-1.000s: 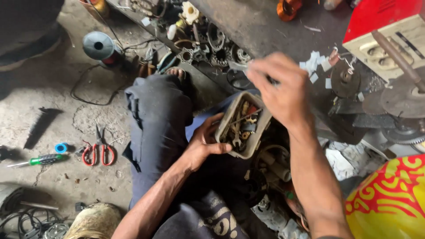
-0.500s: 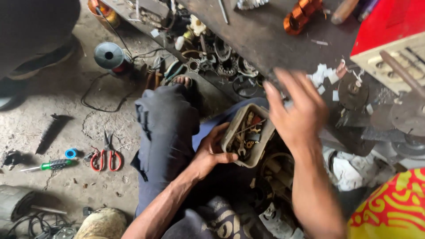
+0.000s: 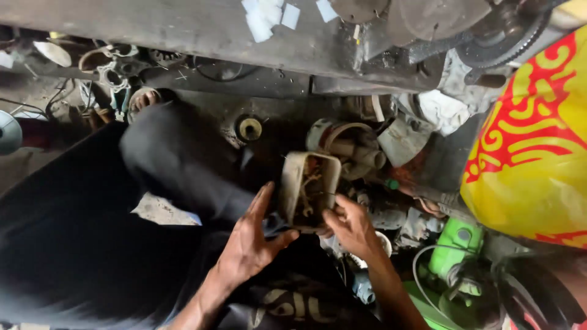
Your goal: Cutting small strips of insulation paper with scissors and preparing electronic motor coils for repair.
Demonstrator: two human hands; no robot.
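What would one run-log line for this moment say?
left hand: steadies small tray | right hand: fingers at tray's near edge | tray: rusty small parts inside

A long grey workbench [image 3: 202,30] with a worn, scratched edge runs across the top. White paper scraps [image 3: 269,18] lie on it, and to their right dark metal machine parts [image 3: 440,21]. Below the bench the space is dim and crowded with greasy coils and rings [image 3: 122,85]. Right of the bench hangs a yellow cloth with red patterns [image 3: 526,159]; beneath it stands a green tool [image 3: 455,247].
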